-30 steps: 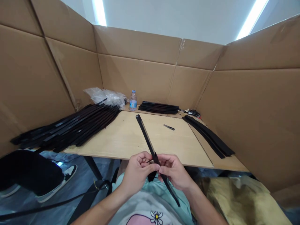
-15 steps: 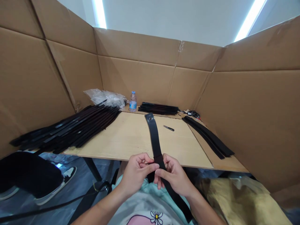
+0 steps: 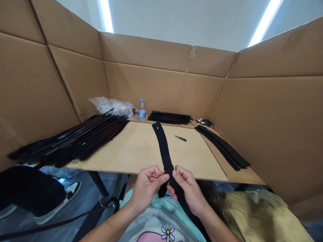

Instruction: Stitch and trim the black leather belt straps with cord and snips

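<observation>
Black strap (image 3: 163, 148), held up in both hands above the person's lap at the near edge of the table (image 3: 118, 156), its far end with a small hole reaching out over the wooden top and its lower part running down beneath the right forearm. The left hand (image 3: 147, 186) has its grip pinching the strap's left edge between thumb and fingers. The right hand (image 3: 189, 190) has its grip closed on the strap from the other side, thumb laid on the front, some fingertips showing behind. Just beyond the thumbs, a browner band (image 3: 169, 169) crosses the strap. Past the strap, a small dark-handled tool (image 3: 180, 138) lies on the table. A broad pile of black strips (image 3: 80, 137) spreads over the left side, a neat stack (image 3: 169, 117) sits at the back beside a water bottle (image 3: 142, 112), and more flat black strips (image 3: 222, 148) lie along the right.
</observation>
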`<state>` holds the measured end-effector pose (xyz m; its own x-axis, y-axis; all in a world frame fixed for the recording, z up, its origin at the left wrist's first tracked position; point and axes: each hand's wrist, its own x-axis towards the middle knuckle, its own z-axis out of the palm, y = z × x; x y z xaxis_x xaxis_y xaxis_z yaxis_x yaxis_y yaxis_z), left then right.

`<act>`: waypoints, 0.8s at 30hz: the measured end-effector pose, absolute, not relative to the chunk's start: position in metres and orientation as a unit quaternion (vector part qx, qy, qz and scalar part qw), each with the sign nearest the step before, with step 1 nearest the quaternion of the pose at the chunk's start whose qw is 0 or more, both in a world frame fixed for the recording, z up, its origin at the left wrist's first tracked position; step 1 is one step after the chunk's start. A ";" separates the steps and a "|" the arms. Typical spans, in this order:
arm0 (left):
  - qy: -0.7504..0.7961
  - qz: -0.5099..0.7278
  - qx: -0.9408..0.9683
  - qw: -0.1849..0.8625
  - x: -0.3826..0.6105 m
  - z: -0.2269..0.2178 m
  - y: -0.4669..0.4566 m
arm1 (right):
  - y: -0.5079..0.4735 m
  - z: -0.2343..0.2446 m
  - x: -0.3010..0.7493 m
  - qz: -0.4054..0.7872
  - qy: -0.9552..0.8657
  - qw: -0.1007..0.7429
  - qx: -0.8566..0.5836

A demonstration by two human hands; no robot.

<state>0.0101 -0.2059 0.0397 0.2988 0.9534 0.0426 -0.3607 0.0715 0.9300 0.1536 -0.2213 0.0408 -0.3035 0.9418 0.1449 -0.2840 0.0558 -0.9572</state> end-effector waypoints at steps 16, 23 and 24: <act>0.320 0.527 0.460 0.638 0.005 0.046 -0.200 | -0.213 0.032 0.155 0.675 -0.495 0.485 -0.252; 0.251 0.487 0.469 0.693 0.006 0.048 -0.202 | -0.220 0.044 0.158 0.678 -0.516 0.452 -0.263; 0.249 0.481 0.465 0.700 0.006 0.046 -0.202 | -0.221 0.044 0.159 0.678 -0.521 0.448 -0.263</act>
